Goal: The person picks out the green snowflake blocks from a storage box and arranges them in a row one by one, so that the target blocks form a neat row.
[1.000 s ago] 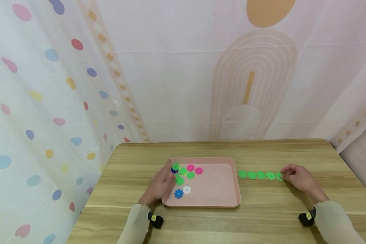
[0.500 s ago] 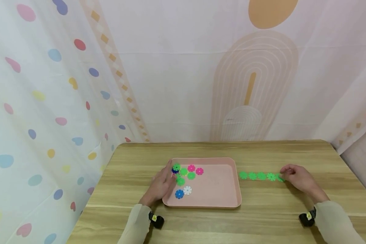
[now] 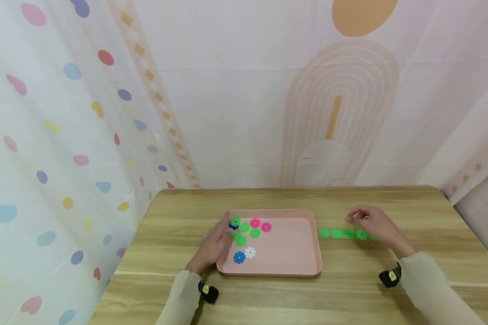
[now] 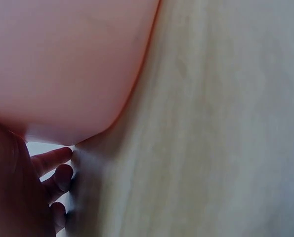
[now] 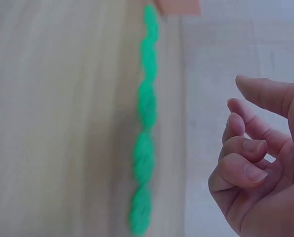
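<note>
My left hand [image 3: 212, 246] rests against the left side of a pink tray [image 3: 284, 274], fingers extended along the rim. In the left wrist view, fingertips [image 4: 63, 175] show beside the outer wall of the tray [image 4: 63, 64]; the thumb is not clear there. My right hand [image 3: 376, 225] hovers over the right part of a row of green snowflake discs [image 3: 336, 233], holding nothing. In the right wrist view the right hand [image 5: 260, 163] has loosely bent fingers and a gap between thumb and index, apart from the green row [image 5: 147, 106].
Inside the tray lie several green discs [image 3: 255, 233], two pink discs [image 3: 266, 227], a blue disc [image 3: 239, 257] and a white disc [image 3: 250, 252]. A dark blue disc is partly covered at the left. The wooden table [image 3: 268, 298] meets a patterned curtain [image 3: 236, 113] behind.
My right hand has left the right end of the green row, rising and moving left above it. The row stays in place. My left hand stays at the tray.
</note>
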A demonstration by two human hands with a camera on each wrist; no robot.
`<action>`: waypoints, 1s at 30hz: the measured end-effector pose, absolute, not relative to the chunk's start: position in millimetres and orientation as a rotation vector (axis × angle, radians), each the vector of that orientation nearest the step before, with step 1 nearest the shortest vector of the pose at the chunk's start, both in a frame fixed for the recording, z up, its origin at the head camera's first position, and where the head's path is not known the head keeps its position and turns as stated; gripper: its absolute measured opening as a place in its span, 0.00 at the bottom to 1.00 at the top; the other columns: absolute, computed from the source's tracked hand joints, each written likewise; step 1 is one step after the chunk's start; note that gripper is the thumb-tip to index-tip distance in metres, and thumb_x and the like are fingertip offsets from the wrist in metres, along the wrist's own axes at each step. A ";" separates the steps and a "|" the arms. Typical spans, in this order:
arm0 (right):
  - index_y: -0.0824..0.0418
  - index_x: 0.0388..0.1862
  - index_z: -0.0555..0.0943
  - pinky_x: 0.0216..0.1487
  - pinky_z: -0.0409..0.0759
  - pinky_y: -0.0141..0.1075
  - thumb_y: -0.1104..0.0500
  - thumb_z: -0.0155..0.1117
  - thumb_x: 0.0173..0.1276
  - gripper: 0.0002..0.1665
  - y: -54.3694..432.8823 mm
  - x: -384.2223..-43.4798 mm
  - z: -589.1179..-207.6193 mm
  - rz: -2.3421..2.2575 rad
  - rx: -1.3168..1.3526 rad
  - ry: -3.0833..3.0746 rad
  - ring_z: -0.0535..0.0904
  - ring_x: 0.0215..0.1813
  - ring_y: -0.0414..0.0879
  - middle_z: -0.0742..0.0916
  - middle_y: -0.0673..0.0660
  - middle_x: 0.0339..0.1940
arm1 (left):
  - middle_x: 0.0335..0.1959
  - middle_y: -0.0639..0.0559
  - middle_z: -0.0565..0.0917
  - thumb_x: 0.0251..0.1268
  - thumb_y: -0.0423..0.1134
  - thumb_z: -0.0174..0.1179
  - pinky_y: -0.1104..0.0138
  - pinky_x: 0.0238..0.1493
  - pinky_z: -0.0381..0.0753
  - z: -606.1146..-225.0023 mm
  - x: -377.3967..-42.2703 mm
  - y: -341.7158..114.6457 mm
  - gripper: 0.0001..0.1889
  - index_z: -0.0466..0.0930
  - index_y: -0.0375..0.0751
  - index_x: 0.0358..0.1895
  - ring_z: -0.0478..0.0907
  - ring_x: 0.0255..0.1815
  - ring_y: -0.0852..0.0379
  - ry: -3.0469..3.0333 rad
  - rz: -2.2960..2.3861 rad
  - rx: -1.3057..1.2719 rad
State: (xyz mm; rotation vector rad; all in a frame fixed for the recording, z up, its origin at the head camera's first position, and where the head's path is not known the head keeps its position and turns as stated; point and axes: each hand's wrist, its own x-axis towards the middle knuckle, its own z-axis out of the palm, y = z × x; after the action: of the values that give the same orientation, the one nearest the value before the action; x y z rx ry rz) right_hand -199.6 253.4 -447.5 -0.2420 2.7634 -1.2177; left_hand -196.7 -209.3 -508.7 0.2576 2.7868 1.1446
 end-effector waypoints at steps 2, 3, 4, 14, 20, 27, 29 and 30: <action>0.64 0.46 0.82 0.36 0.74 0.38 0.54 0.62 0.73 0.14 243.2 -203.3 -441.8 -1.241 -0.261 2.738 0.76 0.38 0.48 0.85 0.61 0.38 | 0.82 0.52 0.48 0.82 0.49 0.36 0.39 0.75 0.36 -508.6 -197.2 -209.5 0.31 0.40 0.53 0.81 0.42 0.81 0.43 2.781 1.150 0.264; 0.64 0.46 0.83 0.36 0.73 0.38 0.54 0.62 0.73 0.14 238.1 -205.7 -439.3 -1.243 -0.275 2.732 0.76 0.39 0.49 0.85 0.61 0.39 | 0.82 0.52 0.48 0.82 0.49 0.36 0.38 0.75 0.35 -508.6 -197.4 -209.7 0.31 0.40 0.52 0.81 0.41 0.81 0.43 2.779 1.154 0.269; 0.64 0.46 0.83 0.37 0.74 0.38 0.54 0.62 0.73 0.14 232.6 -208.5 -437.0 -1.252 -0.293 2.725 0.76 0.39 0.49 0.85 0.61 0.39 | 0.82 0.52 0.48 0.82 0.49 0.36 0.39 0.75 0.35 -508.5 -197.6 -209.9 0.31 0.40 0.52 0.81 0.41 0.81 0.43 2.780 1.153 0.271; 0.64 0.43 0.84 0.41 0.77 0.39 0.60 0.62 0.71 0.09 170.4 -234.6 -428.2 -1.262 -0.556 2.659 0.78 0.38 0.45 0.85 0.54 0.35 | 0.81 0.53 0.48 0.82 0.49 0.35 0.38 0.75 0.37 -508.1 -197.4 -210.1 0.31 0.39 0.53 0.82 0.43 0.81 0.42 2.806 1.115 0.268; 0.63 0.44 0.85 0.41 0.76 0.37 0.64 0.60 0.69 0.09 135.7 -241.3 -428.1 -1.218 -0.608 2.601 0.77 0.39 0.45 0.85 0.53 0.36 | 0.82 0.53 0.48 0.82 0.48 0.36 0.40 0.76 0.38 -508.6 -195.7 -212.3 0.31 0.40 0.51 0.81 0.42 0.81 0.43 2.805 1.136 0.276; 0.62 0.44 0.84 0.40 0.77 0.35 0.63 0.63 0.69 0.08 96.3 -243.5 -433.8 -1.166 -0.741 2.521 0.77 0.37 0.43 0.86 0.49 0.35 | 0.82 0.51 0.47 0.82 0.48 0.36 0.38 0.75 0.37 -508.5 -194.6 -212.3 0.31 0.41 0.49 0.81 0.42 0.81 0.42 2.807 1.137 0.277; 0.63 0.46 0.84 0.40 0.77 0.35 0.63 0.63 0.69 0.09 85.7 -243.0 -433.3 -1.155 -0.754 2.478 0.77 0.37 0.44 0.85 0.49 0.35 | 0.82 0.51 0.48 0.82 0.48 0.36 0.38 0.75 0.37 -508.4 -194.4 -212.2 0.30 0.41 0.49 0.81 0.42 0.81 0.42 2.808 1.139 0.278; 0.63 0.47 0.83 0.40 0.77 0.35 0.63 0.62 0.68 0.10 80.6 -243.1 -433.5 -1.146 -0.769 2.457 0.77 0.37 0.44 0.85 0.50 0.35 | 0.82 0.50 0.48 0.83 0.48 0.36 0.38 0.75 0.38 -508.3 -194.3 -212.0 0.30 0.41 0.49 0.81 0.43 0.81 0.42 2.812 1.138 0.278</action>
State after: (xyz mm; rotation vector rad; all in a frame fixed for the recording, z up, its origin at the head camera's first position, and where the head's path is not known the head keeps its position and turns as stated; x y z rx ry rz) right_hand -243.1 80.6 -433.5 -0.7693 2.4570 -1.1457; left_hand -194.3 -212.0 -508.3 0.2783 2.8123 1.1380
